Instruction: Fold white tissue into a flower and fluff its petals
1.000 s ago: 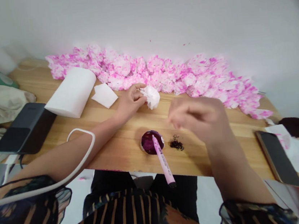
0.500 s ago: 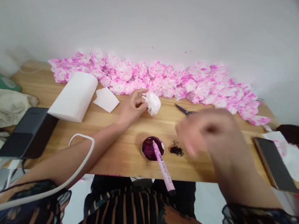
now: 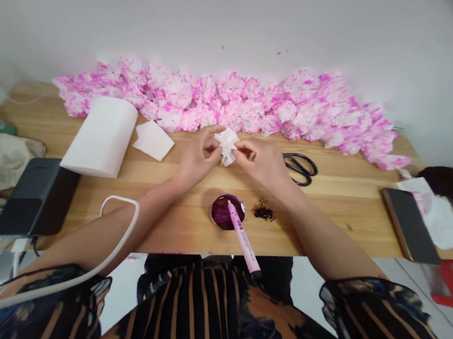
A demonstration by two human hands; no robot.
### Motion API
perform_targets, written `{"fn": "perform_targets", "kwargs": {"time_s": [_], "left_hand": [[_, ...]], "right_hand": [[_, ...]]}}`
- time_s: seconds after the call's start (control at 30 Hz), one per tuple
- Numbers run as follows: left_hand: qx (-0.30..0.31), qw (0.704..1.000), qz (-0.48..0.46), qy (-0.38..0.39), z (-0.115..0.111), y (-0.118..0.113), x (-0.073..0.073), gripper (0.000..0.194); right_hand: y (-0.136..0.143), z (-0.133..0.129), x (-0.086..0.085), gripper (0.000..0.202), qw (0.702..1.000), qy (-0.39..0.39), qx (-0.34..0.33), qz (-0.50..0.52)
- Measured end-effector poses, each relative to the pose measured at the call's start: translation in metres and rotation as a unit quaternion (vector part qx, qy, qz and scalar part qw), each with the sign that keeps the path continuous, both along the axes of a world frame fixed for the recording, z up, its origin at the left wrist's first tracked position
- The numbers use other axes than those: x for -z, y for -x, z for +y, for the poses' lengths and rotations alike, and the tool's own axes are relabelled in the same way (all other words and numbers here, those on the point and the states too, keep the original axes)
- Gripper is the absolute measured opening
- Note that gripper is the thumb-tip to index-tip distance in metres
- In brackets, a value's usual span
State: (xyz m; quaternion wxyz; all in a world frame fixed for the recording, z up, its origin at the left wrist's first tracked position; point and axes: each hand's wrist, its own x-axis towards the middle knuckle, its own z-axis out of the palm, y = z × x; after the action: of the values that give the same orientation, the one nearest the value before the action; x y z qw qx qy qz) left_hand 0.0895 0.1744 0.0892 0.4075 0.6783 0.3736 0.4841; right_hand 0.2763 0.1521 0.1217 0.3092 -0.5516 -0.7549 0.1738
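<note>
A small white paper flower [image 3: 227, 144] is pinched between my two hands above the table. My left hand [image 3: 198, 159] grips its left side with thumb and fingers. On its right side, the fingertips of my right hand [image 3: 265, 166] are closed on the paper. Below them stands a small cup of dark purple dye [image 3: 223, 214], with a pink marker [image 3: 243, 241] leaning out over the table's front edge. Black-handled scissors [image 3: 301, 168] lie just right of my right hand, which hides their blades. Short black ties [image 3: 263, 210] sit in a loose heap by the cup.
Pink-and-white paper flowers [image 3: 242, 99] line the wall. At left are a stack of white paper [image 3: 102, 135], a loose folded sheet [image 3: 154, 141], a dark box [image 3: 34, 198] and a white cable [image 3: 123, 248]. A dark notebook [image 3: 410, 225] lies at right.
My right hand has moved left from above the scissors and taken hold of the white paper flower. The left hand keeps its grip. The view has shifted slightly.
</note>
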Motion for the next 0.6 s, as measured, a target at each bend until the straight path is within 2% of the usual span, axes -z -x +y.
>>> {"fn": "perform_targets", "kwargs": {"time_s": [0.17,0.37,0.5,0.6], "left_hand": [[0.007,1.0,-0.001,-0.004,0.0019,0.0013,0.0028,0.017],[0.004,1.0,0.001,-0.015,0.0025,0.0001,0.0058,0.018],[-0.003,1.0,0.008,-0.023,0.0023,0.0009,0.0055,0.004],[-0.015,0.999,0.028,-0.028,0.0017,0.0026,0.0034,0.008]], "right_hand": [[0.0016,0.0,0.003,0.019,0.998,0.023,0.004,0.051],[0.0063,-0.0012,0.0044,0.027,0.994,0.04,0.026,0.103],[0.001,0.0032,0.006,0.043,0.983,0.099,-0.001,0.157],[-0.0031,0.0063,0.009,0.048,0.971,0.137,-0.022,0.193]]}}
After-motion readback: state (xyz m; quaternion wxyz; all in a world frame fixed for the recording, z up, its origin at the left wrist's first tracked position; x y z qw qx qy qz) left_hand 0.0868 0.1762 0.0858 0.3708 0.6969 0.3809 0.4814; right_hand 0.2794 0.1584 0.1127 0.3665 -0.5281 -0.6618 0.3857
